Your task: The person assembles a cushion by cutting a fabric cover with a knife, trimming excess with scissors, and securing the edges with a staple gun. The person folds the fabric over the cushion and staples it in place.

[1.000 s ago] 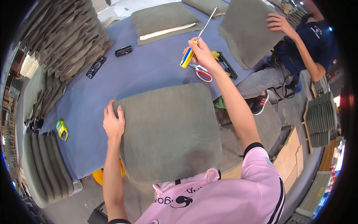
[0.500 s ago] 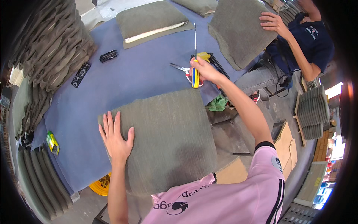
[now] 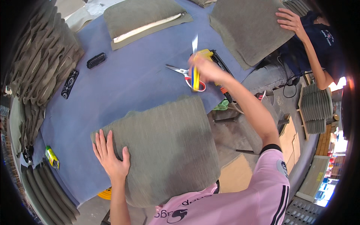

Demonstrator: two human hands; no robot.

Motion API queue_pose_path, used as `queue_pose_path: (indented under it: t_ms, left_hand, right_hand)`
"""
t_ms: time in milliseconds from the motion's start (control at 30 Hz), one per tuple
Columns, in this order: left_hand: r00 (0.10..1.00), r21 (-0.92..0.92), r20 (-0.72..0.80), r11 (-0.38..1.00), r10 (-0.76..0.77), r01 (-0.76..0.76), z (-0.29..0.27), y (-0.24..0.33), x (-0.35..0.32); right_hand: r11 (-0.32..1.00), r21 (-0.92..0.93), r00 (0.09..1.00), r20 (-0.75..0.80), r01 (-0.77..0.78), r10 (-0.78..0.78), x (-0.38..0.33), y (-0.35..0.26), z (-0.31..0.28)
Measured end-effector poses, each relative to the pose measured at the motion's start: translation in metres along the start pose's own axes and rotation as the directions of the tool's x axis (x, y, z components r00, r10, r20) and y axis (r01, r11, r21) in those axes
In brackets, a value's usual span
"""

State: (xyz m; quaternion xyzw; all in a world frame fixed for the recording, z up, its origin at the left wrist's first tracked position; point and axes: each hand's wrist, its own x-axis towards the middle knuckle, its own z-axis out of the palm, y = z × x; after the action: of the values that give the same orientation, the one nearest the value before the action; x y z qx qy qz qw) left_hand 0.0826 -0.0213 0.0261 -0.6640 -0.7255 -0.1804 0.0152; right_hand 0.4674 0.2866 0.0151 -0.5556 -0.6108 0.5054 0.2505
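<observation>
1. We find the screwdriver (image 3: 195, 79), yellow and blue at the handle, held in the right grip (image 3: 209, 69); the fingers close around the handle, its butt showing on our side, its blurred shaft aimed toward the far side.
2. We find the grey-green cushion (image 3: 170, 150) under the left grip (image 3: 111, 157); the fingers and thumb are spread over its far left part.
3. The right arm slants up and inward from a pink sleeve (image 3: 268, 168), the hand blurred above the tools; the left forearm rises from the lower edge.
4. Our bench (image 3: 123, 88) has a blue covering; the cushion's far edge overlaps it, its near edge reaching the pink shirt (image 3: 225, 202); scissors (image 3: 176, 69) and a yellow-and-black tool (image 3: 221, 63) lie near the right grip.
5. Beyond, a co-worker's hand (image 3: 291, 23) touches a grey-green panel (image 3: 247, 32); folded covers (image 3: 41, 67) are heaped at left.
</observation>
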Motion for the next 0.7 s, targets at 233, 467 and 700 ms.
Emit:
queue_pose_path:
  t_ms: [233, 467, 700]
  left_hand:
    - [0.999, 0.016, -0.022, 0.999, 0.029, -0.029, 0.006, -0.002, 0.004]
    - [0.999, 0.027, -0.025, 0.999, 0.026, -0.026, 0.006, -0.002, 0.001]
    - [0.999, -0.009, -0.017, 0.999, 0.039, -0.039, 0.005, -0.005, 0.005]
  right_hand:
    - [0.972, 0.192, 0.991, -0.027, 0.134, -0.131, -0.004, -0.025, -0.015]
    - [0.969, 0.192, 0.984, -0.117, 0.158, -0.137, 0.016, -0.028, -0.009]
    - [0.971, 0.106, 0.976, 0.03, 0.212, -0.216, -0.025, -0.023, 0.014]
